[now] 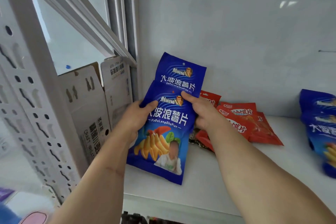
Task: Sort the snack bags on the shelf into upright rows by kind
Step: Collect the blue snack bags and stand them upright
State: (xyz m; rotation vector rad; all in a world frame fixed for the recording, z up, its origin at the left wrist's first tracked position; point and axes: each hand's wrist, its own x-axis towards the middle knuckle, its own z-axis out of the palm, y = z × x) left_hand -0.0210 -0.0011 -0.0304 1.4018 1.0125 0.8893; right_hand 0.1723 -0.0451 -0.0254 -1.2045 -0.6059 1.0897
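1. Fingers [189, 96] of both hands pinch two blue bags [163, 132], upright at the shelf's [200, 183] left end.
2. Red bags [241, 123] beside them lie flat, unsorted; more blue bags [321, 132] stand far right.

chip bags [163, 132] left, flat packets [254, 123] right

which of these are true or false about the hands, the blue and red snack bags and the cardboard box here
1. Both hands grip blue chip bags: true, the left hand and right hand hold the front blue chip bag, a second blue bag behind it.
2. The red snack bags stand upright in a row: false, they lie in a loose pile.
3. A white cardboard box sits left of the hands: true.
4. No blue bags are at the right edge: false, more blue bags are there.
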